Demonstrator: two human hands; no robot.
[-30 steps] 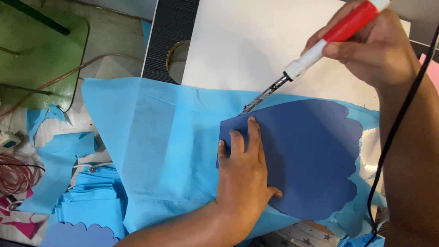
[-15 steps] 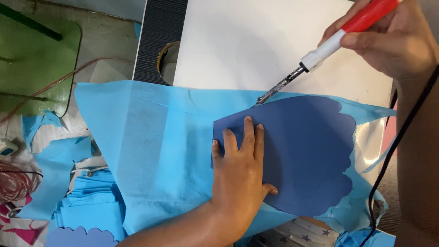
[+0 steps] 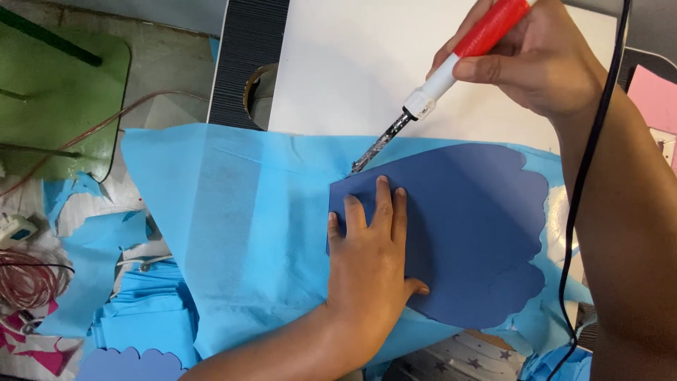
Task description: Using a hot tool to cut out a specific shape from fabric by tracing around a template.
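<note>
A dark blue scalloped template (image 3: 465,233) lies flat on a light blue fabric sheet (image 3: 240,233), which is spread over a white board (image 3: 352,70). The left hand (image 3: 370,261) presses open-palmed on the template's left part, gripping nothing. At the template's upper-left corner, the right hand (image 3: 536,60) is clamped around a red-handled soldering iron (image 3: 441,81), tip touching the fabric at the template's edge. Left of the template, cut blue pieces (image 3: 151,321) lie stacked.

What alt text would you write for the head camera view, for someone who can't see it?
Seen from above, a left hand presses a dark blue scalloped template flat on light blue fabric, while the right hand holds a red-handled hot tool with its tip at the template's upper left edge. The fabric lies on a white table, with blue offcuts at left.
</note>
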